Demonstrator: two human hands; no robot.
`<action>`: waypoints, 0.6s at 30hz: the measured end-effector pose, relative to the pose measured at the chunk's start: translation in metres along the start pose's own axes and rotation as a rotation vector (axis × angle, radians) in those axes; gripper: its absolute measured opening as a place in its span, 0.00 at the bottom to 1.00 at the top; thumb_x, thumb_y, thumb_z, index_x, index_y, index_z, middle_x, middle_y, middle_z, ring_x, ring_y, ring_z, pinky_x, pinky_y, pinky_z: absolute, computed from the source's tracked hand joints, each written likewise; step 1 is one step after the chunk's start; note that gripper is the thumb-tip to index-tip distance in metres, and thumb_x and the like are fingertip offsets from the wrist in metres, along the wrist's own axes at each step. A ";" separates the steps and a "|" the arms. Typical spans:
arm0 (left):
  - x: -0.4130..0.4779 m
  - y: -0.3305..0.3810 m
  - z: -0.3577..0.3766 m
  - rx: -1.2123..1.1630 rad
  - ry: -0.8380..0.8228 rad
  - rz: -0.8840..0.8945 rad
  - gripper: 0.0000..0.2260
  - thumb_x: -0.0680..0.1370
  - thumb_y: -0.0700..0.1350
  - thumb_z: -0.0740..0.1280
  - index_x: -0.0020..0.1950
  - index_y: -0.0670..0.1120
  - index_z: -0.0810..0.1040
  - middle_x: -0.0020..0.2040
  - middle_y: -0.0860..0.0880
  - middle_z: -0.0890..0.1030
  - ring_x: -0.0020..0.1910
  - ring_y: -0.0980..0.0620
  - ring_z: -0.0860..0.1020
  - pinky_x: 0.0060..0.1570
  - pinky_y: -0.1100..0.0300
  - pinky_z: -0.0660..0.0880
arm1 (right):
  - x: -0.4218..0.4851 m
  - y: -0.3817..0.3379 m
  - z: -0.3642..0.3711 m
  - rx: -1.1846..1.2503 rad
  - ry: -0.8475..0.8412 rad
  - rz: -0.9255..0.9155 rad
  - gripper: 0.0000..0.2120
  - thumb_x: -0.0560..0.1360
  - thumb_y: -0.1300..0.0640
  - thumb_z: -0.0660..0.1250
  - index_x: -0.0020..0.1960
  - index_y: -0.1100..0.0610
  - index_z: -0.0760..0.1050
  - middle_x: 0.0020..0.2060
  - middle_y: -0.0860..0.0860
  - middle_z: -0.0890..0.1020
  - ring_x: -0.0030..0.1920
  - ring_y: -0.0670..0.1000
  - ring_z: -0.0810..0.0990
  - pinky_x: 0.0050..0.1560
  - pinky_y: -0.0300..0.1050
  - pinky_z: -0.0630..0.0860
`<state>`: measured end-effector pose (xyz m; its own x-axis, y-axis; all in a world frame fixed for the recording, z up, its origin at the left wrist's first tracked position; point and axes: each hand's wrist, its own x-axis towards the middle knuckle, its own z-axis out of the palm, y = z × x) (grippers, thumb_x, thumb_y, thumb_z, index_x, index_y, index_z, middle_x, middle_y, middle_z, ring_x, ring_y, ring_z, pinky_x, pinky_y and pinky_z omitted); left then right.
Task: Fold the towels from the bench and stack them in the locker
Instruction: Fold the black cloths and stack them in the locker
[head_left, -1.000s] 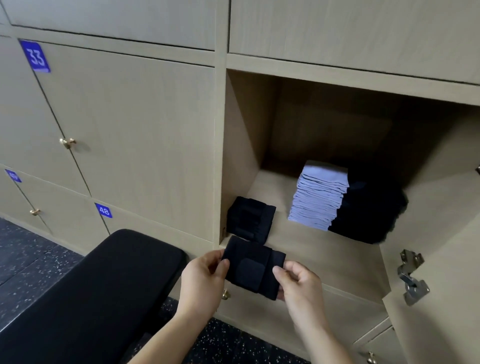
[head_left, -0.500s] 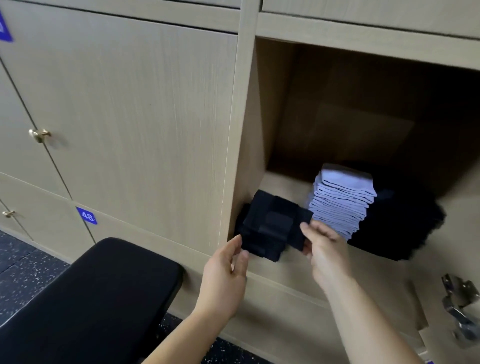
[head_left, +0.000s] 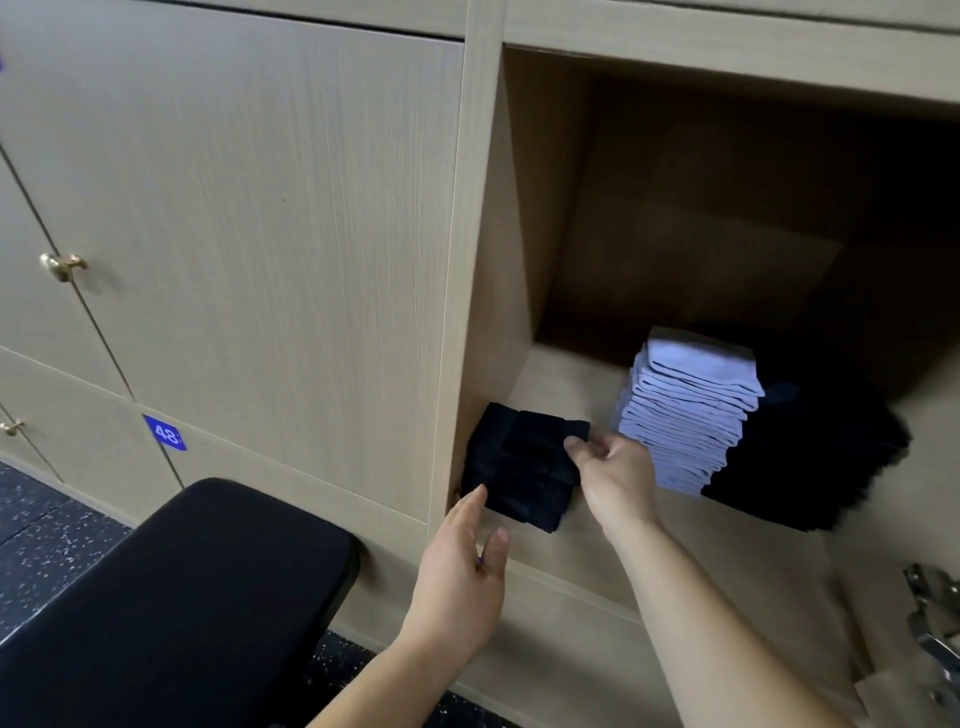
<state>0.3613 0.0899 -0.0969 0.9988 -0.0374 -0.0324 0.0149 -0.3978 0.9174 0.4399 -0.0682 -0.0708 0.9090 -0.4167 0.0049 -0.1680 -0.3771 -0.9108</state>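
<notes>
Resting in the locker (head_left: 519, 234), the black towel (head_left: 524, 462) is pinched by right hand (head_left: 618, 478) fingers (head_left: 575, 448); left hand (head_left: 457, 582) fingers (head_left: 470, 508) straight.

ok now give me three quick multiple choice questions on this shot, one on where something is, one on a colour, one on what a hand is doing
1. Where in the open locker do the black folded towels sit?
A. in the back right corner
B. front left, by the left wall
C. on the floor outside

2. What colour is the tall towel stack in the middle?
A. red
B. green
C. pale lavender-blue

3. What is the right hand doing?
A. pinching the right edge of the black folded towels
B. holding a cup
C. hanging empty

Answers:
1 B, they lie beside the left wall near the front edge.
2 C, every layer shows pale lavender-blue.
3 A, the thumb lies on top and the fingers curl at that edge.
</notes>
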 end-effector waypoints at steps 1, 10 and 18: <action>0.000 0.000 0.001 0.008 -0.003 -0.001 0.24 0.84 0.47 0.58 0.79 0.51 0.57 0.77 0.56 0.62 0.76 0.58 0.61 0.61 0.74 0.56 | -0.003 -0.001 -0.001 -0.084 0.005 -0.036 0.07 0.77 0.54 0.67 0.51 0.57 0.79 0.46 0.52 0.82 0.49 0.54 0.80 0.54 0.51 0.77; 0.004 0.004 0.007 0.073 -0.008 0.061 0.25 0.84 0.47 0.58 0.80 0.51 0.54 0.79 0.55 0.58 0.73 0.46 0.67 0.73 0.56 0.63 | -0.030 0.019 0.002 0.026 -0.162 -0.057 0.11 0.80 0.57 0.62 0.61 0.54 0.75 0.55 0.49 0.81 0.57 0.49 0.79 0.58 0.43 0.73; 0.016 0.007 0.008 0.163 -0.008 0.123 0.26 0.84 0.45 0.57 0.80 0.48 0.50 0.80 0.55 0.54 0.78 0.58 0.53 0.67 0.72 0.51 | -0.024 0.024 0.018 -0.087 -0.105 -0.040 0.23 0.80 0.57 0.62 0.73 0.59 0.65 0.66 0.55 0.75 0.68 0.54 0.72 0.69 0.49 0.68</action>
<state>0.3773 0.0787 -0.0942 0.9921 -0.1025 0.0724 -0.1162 -0.5332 0.8380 0.4210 -0.0523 -0.1001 0.9497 -0.3131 -0.0067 -0.1590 -0.4637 -0.8716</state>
